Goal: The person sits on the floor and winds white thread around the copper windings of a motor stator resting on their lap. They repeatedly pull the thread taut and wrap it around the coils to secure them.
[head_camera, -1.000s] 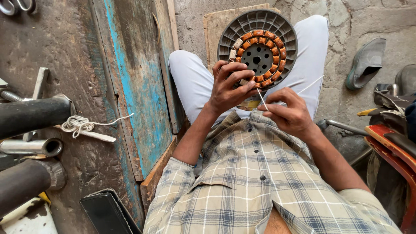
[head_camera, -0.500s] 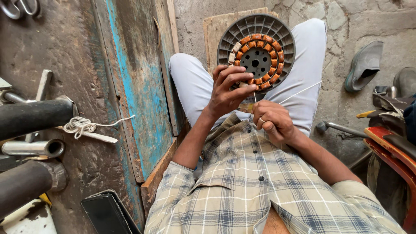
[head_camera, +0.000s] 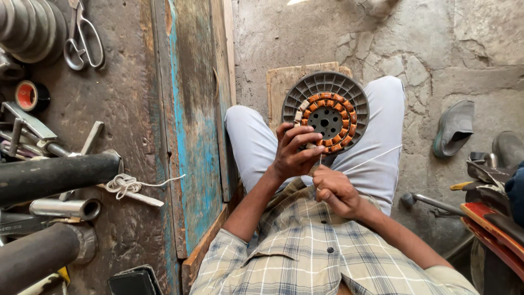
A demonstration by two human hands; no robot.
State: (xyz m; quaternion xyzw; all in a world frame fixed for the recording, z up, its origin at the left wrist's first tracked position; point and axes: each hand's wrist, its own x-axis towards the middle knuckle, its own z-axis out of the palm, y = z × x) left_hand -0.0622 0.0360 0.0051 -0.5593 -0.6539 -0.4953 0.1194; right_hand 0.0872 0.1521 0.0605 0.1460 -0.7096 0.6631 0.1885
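A round grey motor stator with an orange ring of copper windings rests between my knees, on a wooden board. My left hand grips its near edge, fingers curled over the windings. Just below, my right hand is closed on a thin white thread, pinched near the stator's rim. The thread's free end runs out to the right over my thigh.
A worn blue-painted wooden plank stands at my left. Beyond it lie scissors, a tape roll, dark metal pipes and a coil of white string. A grey shoe and tools lie at right.
My right hand has drawn down and back toward my body, pulling the thread. My left hand has stayed on the stator's near edge.
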